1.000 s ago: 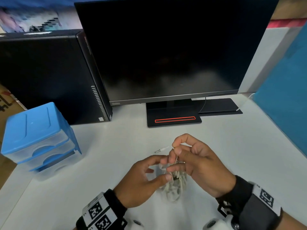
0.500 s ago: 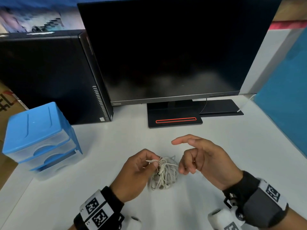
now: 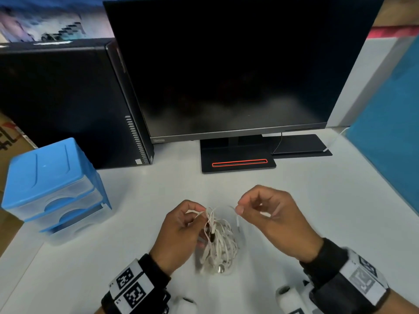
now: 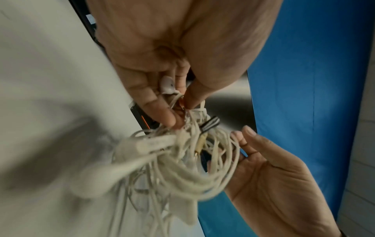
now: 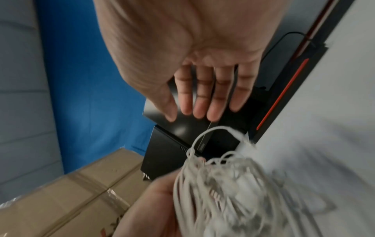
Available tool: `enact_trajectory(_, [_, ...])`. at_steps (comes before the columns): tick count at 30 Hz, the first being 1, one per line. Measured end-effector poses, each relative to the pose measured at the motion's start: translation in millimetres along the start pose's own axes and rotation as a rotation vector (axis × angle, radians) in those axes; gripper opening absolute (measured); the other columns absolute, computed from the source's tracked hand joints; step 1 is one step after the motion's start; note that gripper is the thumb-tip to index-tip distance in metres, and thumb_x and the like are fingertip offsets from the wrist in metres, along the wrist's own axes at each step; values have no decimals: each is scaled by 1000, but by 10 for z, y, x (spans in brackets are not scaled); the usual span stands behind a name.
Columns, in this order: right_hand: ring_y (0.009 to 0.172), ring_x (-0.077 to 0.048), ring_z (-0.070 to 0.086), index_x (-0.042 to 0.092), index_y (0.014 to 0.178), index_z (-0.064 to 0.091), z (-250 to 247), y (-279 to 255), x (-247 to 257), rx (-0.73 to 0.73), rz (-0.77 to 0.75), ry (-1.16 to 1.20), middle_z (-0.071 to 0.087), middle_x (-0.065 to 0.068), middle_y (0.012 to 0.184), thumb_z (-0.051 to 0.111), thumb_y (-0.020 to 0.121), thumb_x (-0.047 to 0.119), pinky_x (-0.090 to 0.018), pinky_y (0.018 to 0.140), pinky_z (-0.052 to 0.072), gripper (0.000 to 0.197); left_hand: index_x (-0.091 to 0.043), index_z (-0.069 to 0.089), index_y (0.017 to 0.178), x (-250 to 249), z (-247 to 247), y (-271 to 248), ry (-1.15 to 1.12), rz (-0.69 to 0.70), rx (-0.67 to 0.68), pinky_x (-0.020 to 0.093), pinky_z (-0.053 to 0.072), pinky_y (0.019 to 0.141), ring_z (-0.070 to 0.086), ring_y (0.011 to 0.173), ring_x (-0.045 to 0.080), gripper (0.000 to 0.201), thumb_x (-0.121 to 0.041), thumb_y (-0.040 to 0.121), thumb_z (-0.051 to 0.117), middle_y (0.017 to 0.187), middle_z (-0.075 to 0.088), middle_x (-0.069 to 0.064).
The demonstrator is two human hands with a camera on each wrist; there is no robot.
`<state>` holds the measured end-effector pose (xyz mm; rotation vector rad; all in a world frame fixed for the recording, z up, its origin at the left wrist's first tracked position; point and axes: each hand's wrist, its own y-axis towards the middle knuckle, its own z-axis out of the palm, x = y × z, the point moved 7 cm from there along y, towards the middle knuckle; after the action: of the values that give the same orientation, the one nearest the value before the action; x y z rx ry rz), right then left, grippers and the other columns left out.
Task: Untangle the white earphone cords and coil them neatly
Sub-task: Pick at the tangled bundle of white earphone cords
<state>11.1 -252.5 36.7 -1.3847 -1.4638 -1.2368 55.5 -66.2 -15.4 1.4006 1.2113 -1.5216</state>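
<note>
Evidently to steady the knot while a free end is drawn out, the left hand [image 3: 181,232] pinches the tangled white earphone cords [image 3: 218,242] at lower centre above the desk [image 3: 317,200], while the right hand [image 3: 272,214] pinches one loose strand.

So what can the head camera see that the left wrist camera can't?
Only the head view shows the blue drawer box, the whole monitor and the computer tower. Only the left wrist view shows a white earbud tucked between the left hand's fingers. Both show the left hand holding the tangled white cords, and the right hand close beside them.
</note>
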Motion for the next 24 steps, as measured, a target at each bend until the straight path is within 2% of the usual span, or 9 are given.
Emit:
enact_trajectory(3, [66,-7,60,19,75,68,194,-87,-77,101,84,-74,68,0,75,83,72,40,-25,61,51,26,-4,57,93,-40,28,-37,-47,-18,-10,31,54,54,67,56,25,3,-6,95,58,73,70,17])
enact_trajectory(5, [58,0,55,21,77,67,276,-134,-183,122,124,-112,64,7,74,84,72,33,-17,54,44,22,-5,57,96,-89,98,-81,-78,-15,21,32,55,55,69,58,28,2,-5,95,56,71,69,15])
enact_trajectory(7, [60,0,55,20,79,67,298,-141,-250,123,107,-155,63,9,72,79,81,20,-12,55,40,12,-8,59,100,-121,165,-120,-90,-10,67,33,56,55,69,59,30,7,-4,95,56,70,67,10])
enact_trajectory(10, [67,-3,61,20,84,73,297,-120,-252,161,86,-139,71,8,74,70,89,16,-13,59,43,8,-13,66,99,-147,209,-144,-49,14,139,36,57,59,67,62,27,15,-3,88,66,82,71,7])
enact_trajectory(12, [75,-9,68,23,92,76,304,-106,-242,189,81,-111,75,6,82,67,93,16,-20,64,52,11,-20,70,94,-142,202,-142,-20,31,159,32,56,54,66,60,24,22,-6,80,77,90,72,7])
enact_trajectory(15, [86,-16,72,26,102,73,336,-113,-250,217,91,-73,77,3,91,62,96,15,-36,80,58,17,-18,72,86,-151,151,-121,38,79,107,22,48,46,57,50,12,19,-5,76,80,78,66,8])
enact_trajectory(18, [73,-17,67,21,96,65,349,-121,-247,204,94,-47,74,-3,80,59,97,12,-37,73,53,11,-14,71,82,-163,110,-102,105,127,87,14,40,46,50,49,9,6,-9,82,76,62,60,-1])
enact_trajectory(21, [63,-13,56,19,87,59,358,-119,-217,202,101,26,72,-7,74,58,97,11,-29,64,43,13,-10,70,81,-146,91,-77,129,129,86,15,42,47,54,51,9,6,-10,86,70,57,62,-6])
enact_trajectory(24, [59,-32,48,21,86,58,341,-98,-226,174,113,111,67,-25,74,58,94,21,-38,65,39,8,-9,70,81,-124,86,-56,103,92,89,18,44,48,57,54,11,10,-9,90,65,62,65,3])
